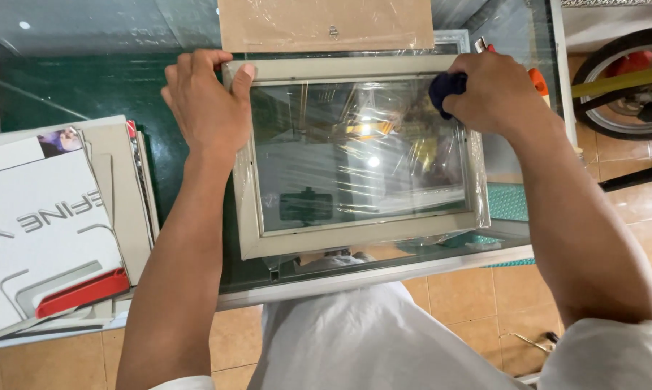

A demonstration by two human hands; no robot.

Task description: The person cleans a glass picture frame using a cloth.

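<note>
A cream picture frame [318, 242] with a glass pane lies flat on a glass-topped counter [383, 278], loosely covered in clear plastic wrap. My left hand [206, 101] grips the frame's far left corner, thumb on the top rail. My right hand [488, 90] presses a dark blue cloth [447, 88] against the glass at the far right corner. The pane reflects lights and a dark shape.
A brown backing board [326, 23] lies just beyond the frame. A stack of white and grey boards with a red strip [48, 231] sits at the left. A wheel with a yellow bar [625, 83] stands at the right, over a tan tiled floor [456, 303].
</note>
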